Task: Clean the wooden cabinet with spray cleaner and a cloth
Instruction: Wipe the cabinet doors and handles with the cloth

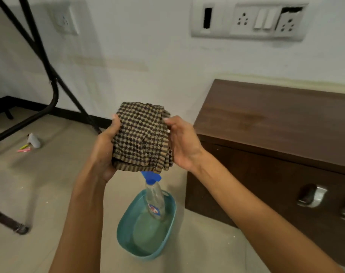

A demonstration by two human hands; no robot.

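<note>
A folded brown and tan checked cloth (141,137) is held up in front of me between both hands. My left hand (104,152) cups its left side and underside. My right hand (182,143) presses against its right edge. Directly below the cloth, a clear spray bottle (154,198) with a blue trigger head stands upright in a teal basin (126,231) on the floor. The dark wooden cabinet (266,119) stands to the right against the wall, its top bare and a metal handle (311,195) on its front.
Black metal frame legs (49,79) cross the left side of the room. A small white object (34,140) and pink and yellow bits lie on the tiled floor at left. A switch and socket panel (248,19) is on the wall above the cabinet.
</note>
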